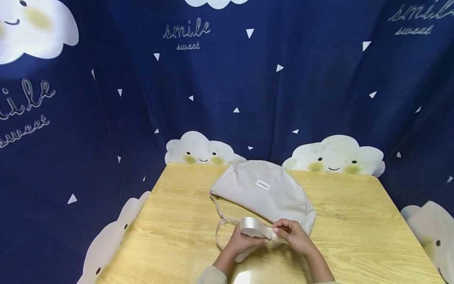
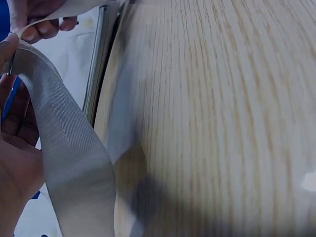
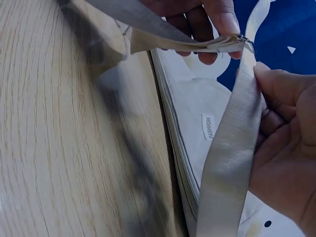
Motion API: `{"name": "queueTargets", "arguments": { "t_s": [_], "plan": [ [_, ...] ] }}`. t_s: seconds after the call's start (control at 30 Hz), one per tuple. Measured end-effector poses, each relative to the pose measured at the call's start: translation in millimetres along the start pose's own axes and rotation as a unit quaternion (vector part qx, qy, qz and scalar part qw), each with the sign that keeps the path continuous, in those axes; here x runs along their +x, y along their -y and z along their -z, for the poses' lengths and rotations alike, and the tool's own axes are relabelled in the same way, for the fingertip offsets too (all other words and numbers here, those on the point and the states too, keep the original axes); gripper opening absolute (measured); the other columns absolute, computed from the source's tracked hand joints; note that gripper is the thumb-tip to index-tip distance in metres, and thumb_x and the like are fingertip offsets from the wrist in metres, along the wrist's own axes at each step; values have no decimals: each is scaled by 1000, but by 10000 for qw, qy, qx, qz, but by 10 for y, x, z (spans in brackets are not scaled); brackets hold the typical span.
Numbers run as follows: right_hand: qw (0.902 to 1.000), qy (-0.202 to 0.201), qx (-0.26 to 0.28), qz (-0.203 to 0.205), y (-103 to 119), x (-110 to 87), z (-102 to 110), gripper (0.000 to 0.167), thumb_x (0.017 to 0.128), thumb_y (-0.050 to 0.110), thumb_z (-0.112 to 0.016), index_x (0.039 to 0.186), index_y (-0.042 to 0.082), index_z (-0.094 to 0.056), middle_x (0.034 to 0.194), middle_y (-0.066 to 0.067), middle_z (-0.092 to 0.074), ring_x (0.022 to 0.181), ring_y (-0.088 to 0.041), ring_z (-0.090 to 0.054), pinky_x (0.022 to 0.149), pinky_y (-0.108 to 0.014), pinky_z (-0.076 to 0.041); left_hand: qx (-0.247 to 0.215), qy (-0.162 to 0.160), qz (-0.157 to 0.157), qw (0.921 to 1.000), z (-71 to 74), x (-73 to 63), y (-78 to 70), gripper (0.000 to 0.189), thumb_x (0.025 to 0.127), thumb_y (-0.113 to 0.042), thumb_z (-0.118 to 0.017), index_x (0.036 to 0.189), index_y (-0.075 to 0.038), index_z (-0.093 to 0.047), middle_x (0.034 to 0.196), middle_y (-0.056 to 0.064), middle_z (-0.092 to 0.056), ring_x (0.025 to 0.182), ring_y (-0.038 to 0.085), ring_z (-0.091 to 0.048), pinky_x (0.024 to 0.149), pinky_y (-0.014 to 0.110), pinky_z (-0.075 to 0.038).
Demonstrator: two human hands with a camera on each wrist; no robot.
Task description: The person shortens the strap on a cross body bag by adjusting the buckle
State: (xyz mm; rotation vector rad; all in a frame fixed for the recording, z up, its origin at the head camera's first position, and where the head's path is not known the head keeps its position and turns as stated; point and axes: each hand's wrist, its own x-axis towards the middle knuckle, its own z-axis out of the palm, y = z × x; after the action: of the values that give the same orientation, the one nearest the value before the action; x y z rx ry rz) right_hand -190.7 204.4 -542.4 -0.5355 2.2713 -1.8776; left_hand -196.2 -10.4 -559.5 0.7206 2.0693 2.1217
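A pale beige half-moon bag [image 1: 262, 193] lies on the table, its zipper edge towards me and a small label on its front. My left hand [image 1: 238, 241] pinches the bag's wide strap [image 1: 252, 224] close to a thin metal slider buckle [image 1: 269, 232]. Just beyond the buckle, my right hand [image 1: 294, 235] grips the strap between thumb and fingers. Between the hands the strap bends up in a loop. In the right wrist view, the buckle [image 3: 244, 39] sits between the two hands, and a length of strap [image 3: 224, 148] hangs past my right palm.
The wooden table [image 1: 354, 221] spreads around the bag. A thinner strap loop [image 1: 220, 232] trails off the bag's left corner. A dark blue curtain [image 1: 220, 86] with cloud prints stands behind the table and at both sides.
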Motion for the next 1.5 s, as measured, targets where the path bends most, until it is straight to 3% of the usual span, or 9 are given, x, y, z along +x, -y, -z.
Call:
{"name": "queueTargets", "arguments": {
  "t_s": [0.17,0.33,0.57,0.67,0.87,1.03,1.2,1.33,1.5],
  "plan": [
    [9997,231,82,100,59,-2,28,29,87,5,-63,110,-11,-56,92,-17,-62,79,-18,-61,66,-28,-50,14,14,40,10000,18,22,-131,41,66,0,-81,101,-7,-62,92,0,-65,83,16,-61,74,33,-50],
    [9982,594,-7,66,56,13,10,47,81,7,-72,120,-8,-51,92,-15,-63,81,-22,-61,70,-30,-50,72,28,196,9998,32,32,-24,42,66,-2,-82,103,-6,-64,93,-1,-66,84,15,-61,75,32,-49],
    [9979,634,-92,118,81,-10,-36,43,78,2,-71,117,-5,-56,98,-15,-63,87,-23,-60,73,-30,-49,104,40,244,9996,50,33,46,43,65,1,-82,103,-4,-63,94,-1,-66,86,13,-62,77,30,-49],
    [9979,598,-220,87,100,-19,-49,44,77,2,-73,118,-3,-57,102,-14,-63,89,-22,-59,73,-29,-49,-14,103,85,9999,45,35,-43,40,65,6,-80,101,1,-63,92,2,-67,85,14,-62,76,31,-50],
    [9981,447,-431,-4,96,-12,-80,42,75,4,-74,115,0,-59,98,-10,-63,86,-22,-59,70,-29,-49,-34,55,245,9997,53,27,-169,36,65,6,-80,98,2,-65,89,-1,-67,83,12,-63,76,29,-50],
    [9961,330,-819,-83,66,-5,-113,44,71,10,-79,111,6,-60,92,-6,-62,81,-22,-57,68,-29,-48,142,10,91,9999,52,35,-12,39,63,4,-82,99,1,-65,91,0,-67,84,12,-62,75,31,-50],
    [9906,144,-1363,-30,51,11,-154,44,70,25,-82,107,14,-60,87,1,-61,77,-17,-55,66,-28,-47,53,-25,399,9992,70,29,110,42,64,0,-83,102,-5,-65,94,-1,-67,87,14,-62,77,30,-50],
    [9908,11,-1353,-5,47,24,-175,44,69,30,-82,106,16,-62,87,2,-62,76,-17,-56,65,-28,-48,-72,-95,509,9986,106,16,124,44,64,0,-83,103,-6,-65,96,1,-67,90,17,-62,81,32,-48],
    [9923,-51,-1238,1,50,23,-181,43,70,21,-82,107,14,-62,89,1,-62,76,-18,-56,65,-28,-47,401,-129,533,9977,190,-6,123,41,64,-9,-85,101,-9,-67,92,-2,-68,85,15,-63,78,31,-49]
  ]
}}
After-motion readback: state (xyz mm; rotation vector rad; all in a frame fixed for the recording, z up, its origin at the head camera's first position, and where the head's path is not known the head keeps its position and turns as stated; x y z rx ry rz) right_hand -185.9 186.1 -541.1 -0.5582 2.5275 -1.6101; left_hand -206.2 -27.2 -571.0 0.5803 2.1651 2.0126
